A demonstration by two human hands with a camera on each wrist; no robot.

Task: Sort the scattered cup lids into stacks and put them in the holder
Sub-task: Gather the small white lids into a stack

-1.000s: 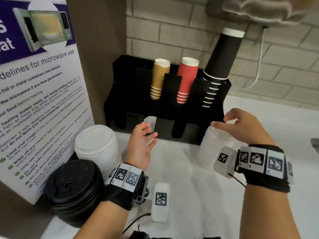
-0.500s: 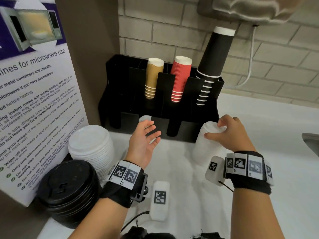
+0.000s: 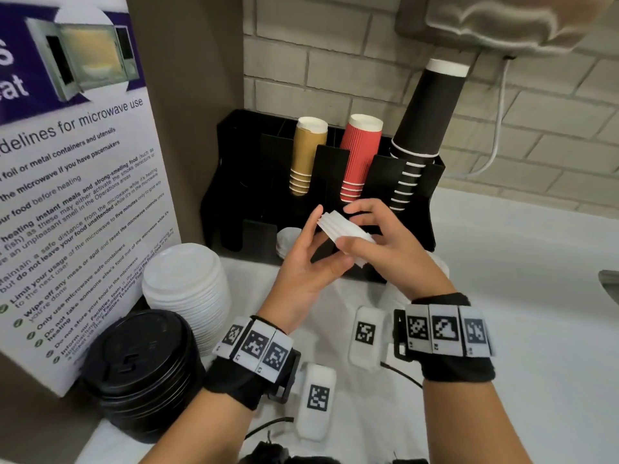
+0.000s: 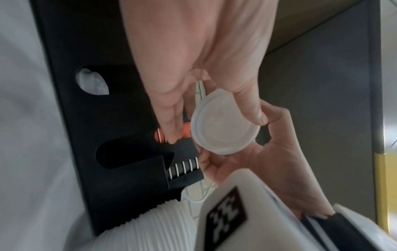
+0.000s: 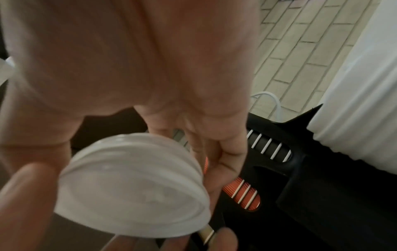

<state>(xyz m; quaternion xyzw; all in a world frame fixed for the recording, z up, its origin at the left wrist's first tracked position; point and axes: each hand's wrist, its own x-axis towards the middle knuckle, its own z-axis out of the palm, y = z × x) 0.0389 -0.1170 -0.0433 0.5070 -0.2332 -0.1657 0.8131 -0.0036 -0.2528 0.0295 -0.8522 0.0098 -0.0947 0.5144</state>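
Black lids (image 3: 140, 370) are sitting stacked at the counter's (image 3: 519, 329) near left, with a stack of large white lids (image 3: 187, 283) just behind them. The left hand (image 3: 303, 262) is cupping, fingers half curled, one end of a short stack of small white lids (image 3: 341, 231), held on its side above the counter. The right hand (image 3: 385, 249) is gripping the other end between thumb and fingers (both hands share the load). The black holder (image 3: 241, 169) is standing behind the hands, carrying tan, red and black cups.
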